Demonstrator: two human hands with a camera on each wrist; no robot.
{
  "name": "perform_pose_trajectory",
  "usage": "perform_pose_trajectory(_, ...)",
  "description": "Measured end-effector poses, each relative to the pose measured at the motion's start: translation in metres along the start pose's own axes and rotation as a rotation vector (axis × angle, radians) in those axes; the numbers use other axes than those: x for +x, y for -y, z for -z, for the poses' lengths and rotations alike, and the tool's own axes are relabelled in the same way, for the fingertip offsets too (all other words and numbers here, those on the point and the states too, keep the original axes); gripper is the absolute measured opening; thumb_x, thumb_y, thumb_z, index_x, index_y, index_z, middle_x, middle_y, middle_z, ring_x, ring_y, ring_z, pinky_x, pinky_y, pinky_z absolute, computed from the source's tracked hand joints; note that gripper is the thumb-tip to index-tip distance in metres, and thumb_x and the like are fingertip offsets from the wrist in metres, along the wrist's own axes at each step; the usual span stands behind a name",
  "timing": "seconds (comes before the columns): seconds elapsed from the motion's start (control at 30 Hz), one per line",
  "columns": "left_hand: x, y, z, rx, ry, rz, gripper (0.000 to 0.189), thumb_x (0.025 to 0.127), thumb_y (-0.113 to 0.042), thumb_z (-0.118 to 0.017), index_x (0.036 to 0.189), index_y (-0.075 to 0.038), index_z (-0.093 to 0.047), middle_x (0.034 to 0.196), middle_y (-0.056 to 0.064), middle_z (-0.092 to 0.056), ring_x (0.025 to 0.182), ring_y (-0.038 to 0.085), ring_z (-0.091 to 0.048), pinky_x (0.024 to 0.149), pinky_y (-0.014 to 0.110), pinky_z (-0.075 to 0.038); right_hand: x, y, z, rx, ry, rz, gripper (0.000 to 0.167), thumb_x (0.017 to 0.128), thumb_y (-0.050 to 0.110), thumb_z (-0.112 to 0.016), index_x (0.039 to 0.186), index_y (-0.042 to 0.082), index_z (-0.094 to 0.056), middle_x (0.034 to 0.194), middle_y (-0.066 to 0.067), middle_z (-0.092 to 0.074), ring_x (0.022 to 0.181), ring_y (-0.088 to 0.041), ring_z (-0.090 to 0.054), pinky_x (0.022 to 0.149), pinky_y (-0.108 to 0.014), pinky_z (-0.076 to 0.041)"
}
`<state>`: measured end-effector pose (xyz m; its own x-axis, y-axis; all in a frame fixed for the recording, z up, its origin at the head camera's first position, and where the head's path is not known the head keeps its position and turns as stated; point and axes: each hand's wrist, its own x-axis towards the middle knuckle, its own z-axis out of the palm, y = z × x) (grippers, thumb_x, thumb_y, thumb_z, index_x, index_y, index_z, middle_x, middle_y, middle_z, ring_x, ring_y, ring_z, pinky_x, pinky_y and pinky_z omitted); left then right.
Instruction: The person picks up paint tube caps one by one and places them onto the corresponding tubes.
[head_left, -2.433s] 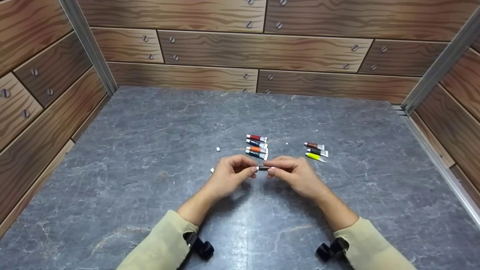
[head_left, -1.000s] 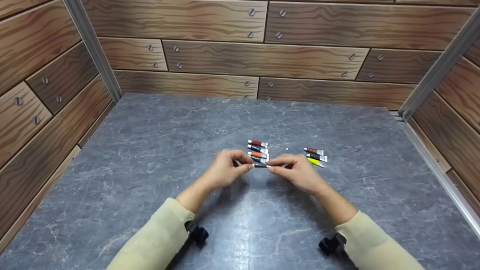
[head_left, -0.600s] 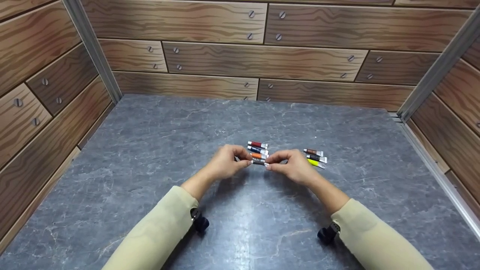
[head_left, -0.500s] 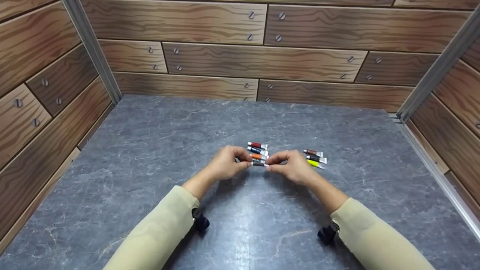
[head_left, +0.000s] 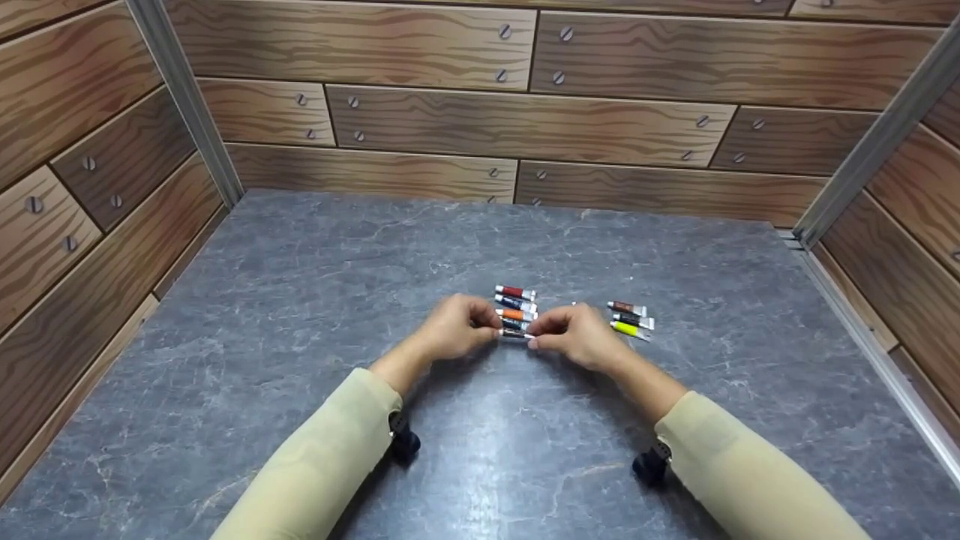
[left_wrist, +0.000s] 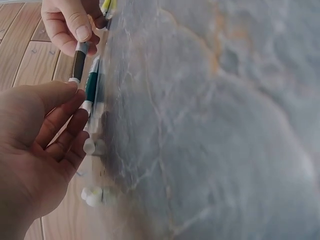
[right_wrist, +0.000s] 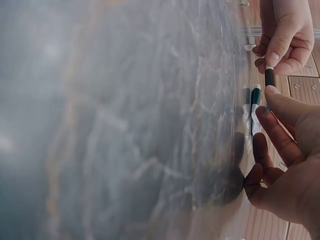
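Note:
A small dark brown paint tube [head_left: 514,334] lies level at the near end of a row of tubes, just in front of a dark green one [left_wrist: 91,86]. My left hand [head_left: 457,328] pinches its white cap end between thumb and fingertip. At the flat crimped end, the thumb and forefinger of my right hand [head_left: 579,335] grip it. Both wrist views show the brown tube [right_wrist: 270,76] stretched between the two hands. Beyond the green tube the row continues with orange [head_left: 513,314], dark blue [head_left: 514,303] and red [head_left: 514,292] tubes.
Right of the hands lie a brown tube [head_left: 626,307], a black tube [head_left: 632,320] and a yellow tube [head_left: 628,330]. Small white pieces [left_wrist: 90,146] sit near the left hand's fingers. Wood-patterned walls [head_left: 420,120] enclose the grey marbled table [head_left: 360,247].
Both hands have carried the brown tube away from the body and slightly left, down to the near end of the row. In the last half second it shifted slightly nearer, uncovering the green tube.

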<state>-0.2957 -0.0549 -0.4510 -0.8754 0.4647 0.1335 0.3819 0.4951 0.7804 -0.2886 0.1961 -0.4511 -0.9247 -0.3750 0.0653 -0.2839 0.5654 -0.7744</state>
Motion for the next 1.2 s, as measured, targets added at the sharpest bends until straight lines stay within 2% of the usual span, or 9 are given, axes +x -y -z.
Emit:
perform_pose_trajectory(0.27, 0.002, 0.002, -0.001, 0.008, 0.009, -0.003, 0.005, 0.091, -0.002, -0.079, 0.091, -0.007, -0.079, 0.085, -0.003, -0.074, 0.077, 0.005, -0.061, 0.078, 0.028, -0.054, 0.001, 0.000, -0.003, -0.063, -0.004, -0.011, 0.017, 0.086, 0.015, -0.090, 0.101, 0.011, -0.085, 0.092, 0.003, -0.079, 0.083, -0.010, -0.065, 0.078, -0.027, -0.051)
perform_pose_trajectory(0.43, 0.002, 0.003, -0.001, 0.032, 0.019, 0.006, 0.002, 0.091, -0.006, -0.080, 0.092, -0.005, -0.079, 0.085, -0.002, -0.075, 0.077, 0.007, -0.062, 0.078, 0.030, -0.055, 0.001, 0.001, -0.003, -0.092, 0.002, 0.012, 0.014, 0.085, 0.016, -0.090, 0.098, 0.013, -0.085, 0.092, 0.003, -0.080, 0.084, -0.011, -0.065, 0.079, -0.031, -0.051)
perform_pose_trajectory(0.63, 0.002, 0.002, -0.001, 0.063, 0.025, 0.004, 0.004, 0.091, -0.004, -0.080, 0.092, -0.008, -0.080, 0.088, -0.001, -0.076, 0.079, 0.007, -0.063, 0.081, 0.031, -0.055, 0.003, 0.001, -0.003, -0.097, 0.016, 0.028, 0.013, 0.086, 0.015, -0.089, 0.098, 0.013, -0.085, 0.092, 0.003, -0.079, 0.086, -0.013, -0.065, 0.082, -0.035, -0.051)
perform_pose_trajectory(0.8, 0.003, 0.004, -0.001, 0.086, 0.021, -0.024, 0.006, 0.089, -0.002, -0.080, 0.090, -0.008, -0.080, 0.084, -0.002, -0.074, 0.076, 0.005, -0.060, 0.078, 0.029, -0.055, 0.004, 0.000, -0.003, -0.093, 0.020, 0.026, 0.014, 0.085, 0.014, -0.089, 0.098, 0.012, -0.084, 0.092, 0.003, -0.079, 0.085, -0.011, -0.064, 0.080, -0.030, -0.051)
perform_pose_trajectory(0.9, 0.004, 0.005, -0.002, 0.088, 0.021, -0.019, 0.007, 0.089, -0.002, -0.079, 0.090, -0.008, -0.080, 0.083, -0.002, -0.073, 0.075, 0.005, -0.059, 0.076, 0.028, -0.053, 0.004, -0.001, -0.002, -0.081, 0.026, 0.029, 0.016, 0.086, 0.014, -0.089, 0.100, 0.010, -0.084, 0.093, 0.001, -0.079, 0.085, -0.010, -0.064, 0.079, -0.027, -0.051)
perform_pose_trajectory(1.07, 0.003, 0.004, -0.001, 0.059, 0.012, -0.018, 0.005, 0.090, 0.000, -0.078, 0.094, -0.003, -0.079, 0.085, 0.000, -0.074, 0.075, 0.004, -0.058, 0.076, 0.027, -0.053, 0.001, -0.004, 0.006, -0.064, 0.010, 0.023, 0.022, 0.085, 0.012, -0.089, 0.105, 0.005, -0.082, 0.098, -0.004, -0.080, 0.088, -0.012, -0.067, 0.083, -0.030, -0.053)
perform_pose_trajectory(1.2, 0.002, 0.002, 0.004, 0.020, -0.011, -0.017, 0.006, 0.090, 0.000, -0.077, 0.096, 0.000, -0.079, 0.086, 0.002, -0.074, 0.075, 0.005, -0.059, 0.075, 0.026, -0.055, -0.001, -0.006, 0.023, -0.072, -0.024, -0.003, 0.026, 0.088, 0.012, -0.087, 0.111, 0.003, -0.081, 0.106, -0.009, -0.079, 0.098, -0.021, -0.070, 0.091, -0.039, -0.055)
